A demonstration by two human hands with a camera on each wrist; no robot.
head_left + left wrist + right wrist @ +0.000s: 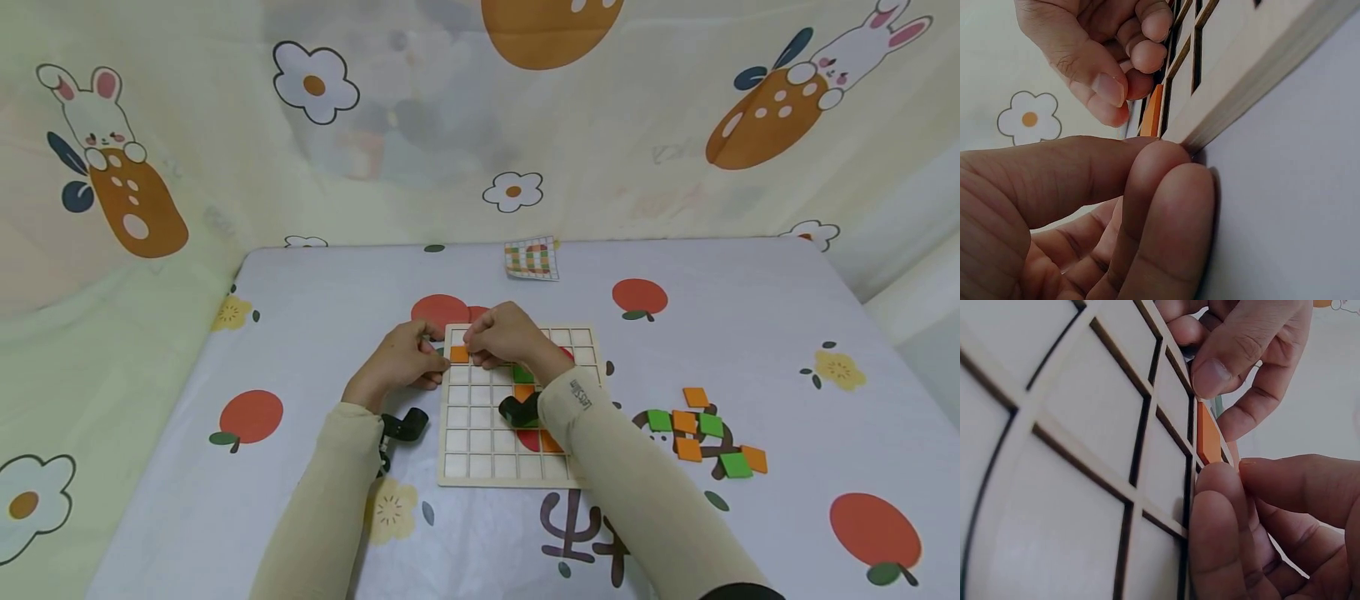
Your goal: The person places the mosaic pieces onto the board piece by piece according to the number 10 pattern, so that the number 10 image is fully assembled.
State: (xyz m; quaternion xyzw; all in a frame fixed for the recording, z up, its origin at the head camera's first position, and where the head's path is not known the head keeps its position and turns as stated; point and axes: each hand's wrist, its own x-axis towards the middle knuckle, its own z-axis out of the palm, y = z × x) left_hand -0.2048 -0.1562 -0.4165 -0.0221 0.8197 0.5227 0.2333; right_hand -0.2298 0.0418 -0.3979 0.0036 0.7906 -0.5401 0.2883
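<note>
A pale wooden grid board lies on the table under both hands. An orange square tile sits in a cell near its far left corner; in the right wrist view this tile shows edge-on. My left hand pinches the board's left edge beside that tile, thumb over the frame. My right hand reaches across the board with fingers curled, tips right at the tile's other side. Whether these fingers pinch the tile I cannot tell. Green, orange and red pieces lie in other cells, partly hidden by the right arm.
Several loose tiles, green and orange, lie right of the board. A small card with a coloured grid pattern is at the table's far edge. Dark wrist cameras sit at both cuffs. A printed cloth hangs behind.
</note>
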